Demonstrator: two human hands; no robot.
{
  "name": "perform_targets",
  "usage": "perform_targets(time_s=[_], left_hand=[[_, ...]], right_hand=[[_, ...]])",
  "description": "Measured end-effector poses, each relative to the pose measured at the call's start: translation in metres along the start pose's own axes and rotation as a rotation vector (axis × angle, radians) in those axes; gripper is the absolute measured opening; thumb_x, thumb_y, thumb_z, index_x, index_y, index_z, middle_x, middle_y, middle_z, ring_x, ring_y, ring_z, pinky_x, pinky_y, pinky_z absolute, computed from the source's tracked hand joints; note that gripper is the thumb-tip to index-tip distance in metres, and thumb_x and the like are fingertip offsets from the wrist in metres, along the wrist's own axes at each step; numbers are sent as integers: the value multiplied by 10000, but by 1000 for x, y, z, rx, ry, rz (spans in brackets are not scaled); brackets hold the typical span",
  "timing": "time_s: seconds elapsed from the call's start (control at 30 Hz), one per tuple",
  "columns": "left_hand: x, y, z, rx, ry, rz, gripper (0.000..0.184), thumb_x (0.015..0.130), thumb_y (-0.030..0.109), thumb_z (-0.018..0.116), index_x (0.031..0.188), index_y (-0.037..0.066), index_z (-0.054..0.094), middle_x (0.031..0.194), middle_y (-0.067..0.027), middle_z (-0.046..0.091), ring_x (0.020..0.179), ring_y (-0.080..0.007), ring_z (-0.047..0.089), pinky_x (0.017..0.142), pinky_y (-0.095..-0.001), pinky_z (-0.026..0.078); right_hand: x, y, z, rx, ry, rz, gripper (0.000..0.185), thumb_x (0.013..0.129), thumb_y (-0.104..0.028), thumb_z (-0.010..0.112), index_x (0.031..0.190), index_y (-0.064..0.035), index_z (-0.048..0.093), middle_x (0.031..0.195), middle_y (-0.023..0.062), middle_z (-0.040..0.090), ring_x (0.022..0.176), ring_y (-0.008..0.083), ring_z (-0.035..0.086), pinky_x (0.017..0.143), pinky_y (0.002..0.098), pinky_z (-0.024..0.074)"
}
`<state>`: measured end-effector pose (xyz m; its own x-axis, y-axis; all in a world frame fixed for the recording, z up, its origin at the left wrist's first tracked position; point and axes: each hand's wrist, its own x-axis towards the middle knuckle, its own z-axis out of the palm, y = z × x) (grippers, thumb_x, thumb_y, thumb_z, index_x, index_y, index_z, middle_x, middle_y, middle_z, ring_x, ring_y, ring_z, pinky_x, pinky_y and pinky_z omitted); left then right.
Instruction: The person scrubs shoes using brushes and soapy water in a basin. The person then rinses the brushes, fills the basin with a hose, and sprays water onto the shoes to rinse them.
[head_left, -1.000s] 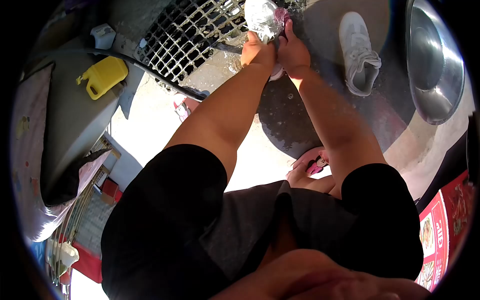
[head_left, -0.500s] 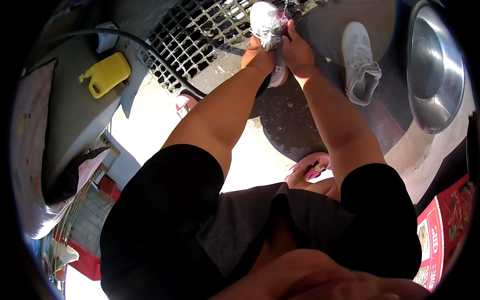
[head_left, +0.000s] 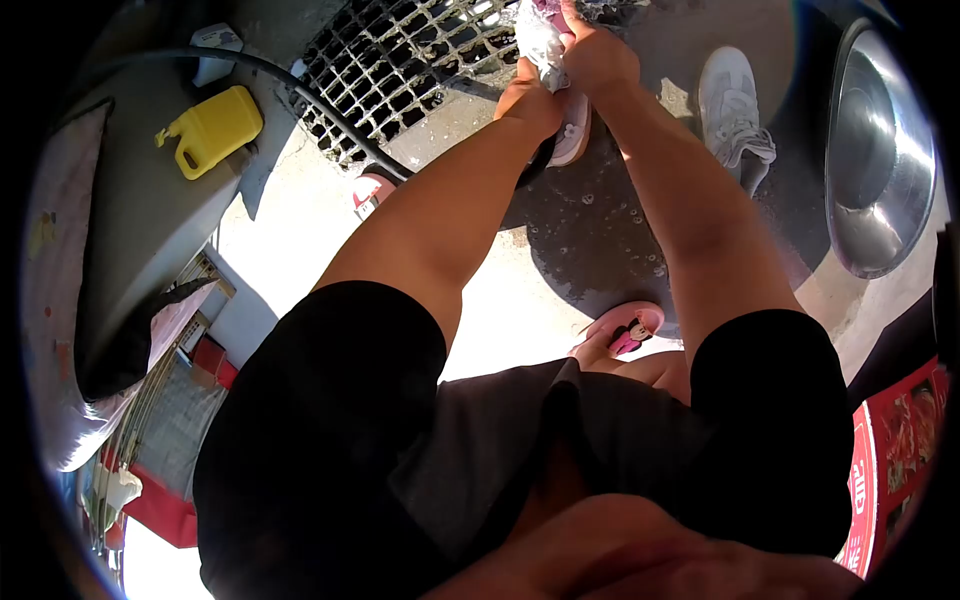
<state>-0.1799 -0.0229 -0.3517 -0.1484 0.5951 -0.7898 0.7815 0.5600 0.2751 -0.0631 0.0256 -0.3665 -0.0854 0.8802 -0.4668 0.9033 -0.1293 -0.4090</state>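
Observation:
At the top centre a white shoe (head_left: 541, 48) with laces is held over the wet ground by the metal grate. My left hand (head_left: 530, 102) is closed on its near part. My right hand (head_left: 600, 58) is closed on a pink-purple thing (head_left: 550, 8) pressed against the shoe's far end; what it is cannot be made out fully. Just below my hands is another white shoe (head_left: 571, 135), partly hidden by them. To the right, a white laced shoe (head_left: 733, 110) lies on the ground, its opening towards me.
A metal grate (head_left: 385, 85) lies at the upper left, with a black hose (head_left: 335, 115) across its edge. A yellow jug (head_left: 215, 130) and a white container (head_left: 216, 50) are at the left. A steel basin (head_left: 868, 150) stands at the right. Pink slippers (head_left: 632, 325) show below.
My right hand has moved up and forward along the held shoe with the pink-purple thing. The view has shifted slightly, and my right arm now covers more of the ground near the other shoe.

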Motion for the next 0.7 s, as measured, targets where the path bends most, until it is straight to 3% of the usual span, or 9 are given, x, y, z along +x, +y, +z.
perform_targets(time_s=[0.1, 0.23, 0.33, 0.43, 0.47, 0.5, 0.57, 0.63, 0.7], left_hand=[[5, -13, 11, -131, 25, 54, 825, 855, 526, 626, 1382, -5, 277, 1247, -241, 596, 1129, -379, 600, 917, -419, 486], [1, 2, -11, 7, -56, -23, 892, 847, 486, 658, 1440, -12, 216, 1280, -250, 574, 1174, -368, 580, 951, -406, 479], [2, 1, -8, 18, -39, -1, 938, 840, 483, 674, 1454, -29, 182, 1309, -251, 558, 1197, -370, 567, 970, -395, 476], [1, 2, -6, 64, -32, -1, 945, 840, 522, 661, 1432, -48, 195, 1293, -261, 563, 1195, -373, 567, 964, -397, 474], [33, -30, 23, 29, 20, 141, 900, 838, 570, 638, 1367, -54, 263, 1262, -261, 579, 1171, -377, 580, 942, -405, 481], [27, -30, 19, 68, 10, 91, 865, 842, 570, 632, 1337, -48, 286, 1247, -257, 587, 1155, -377, 589, 932, -410, 485], [15, -11, 3, 131, -17, 15, 797, 850, 571, 621, 1277, -37, 334, 1219, -247, 603, 1124, -378, 607, 912, -421, 492], [14, -12, 7, 158, -29, 44, 810, 861, 519, 630, 1343, -25, 273, 1276, -225, 567, 1163, -360, 583, 944, -411, 480], [19, -5, 0, 173, -155, -27, 877, 861, 502, 630, 1444, -12, 222, 1384, -190, 492, 1259, -333, 522, 1004, -377, 459]], right_hand=[[-5, -1, -3, 0, 12, -21, 564, 961, -342, 469, 1498, -305, 302, 1065, 189, 661, 977, 399, 632, 819, 475, 507], [-80, 44, 26, 144, -122, 44, 571, 964, -352, 468, 1505, -345, 284, 1050, 185, 653, 960, 383, 641, 807, 474, 519], [-50, 34, 22, 22, -48, 31, 548, 969, -330, 452, 1496, -278, 313, 1036, 217, 663, 963, 415, 630, 824, 468, 505], [25, -19, -10, -40, 91, 16, 536, 965, -322, 465, 1484, -344, 332, 1041, 174, 649, 938, 373, 648, 786, 477, 526], [39, -36, -27, -24, -102, 101, 287, 883, -287, 527, 1168, -259, 530, 982, 131, 686, 903, 308, 668, 745, 422, 536], [46, -55, -44, -6, -298, 175, 169, 801, -252, 588, 852, -175, 729, 922, 88, 722, 867, 243, 688, 704, 368, 546], [45, -25, -7, -328, 1, -342, 164, 800, -297, 622, 813, -177, 732, 875, 79, 724, 818, 216, 689, 708, 363, 545], [-14, 0, 4, 56, 61, -50, 539, 969, -298, 463, 1491, -298, 327, 1052, 197, 662, 980, 397, 628, 814, 478, 506], [-77, 35, 22, 127, -113, 91, 579, 965, -275, 478, 1509, -316, 282, 1097, 189, 660, 994, 395, 628, 828, 466, 504]])
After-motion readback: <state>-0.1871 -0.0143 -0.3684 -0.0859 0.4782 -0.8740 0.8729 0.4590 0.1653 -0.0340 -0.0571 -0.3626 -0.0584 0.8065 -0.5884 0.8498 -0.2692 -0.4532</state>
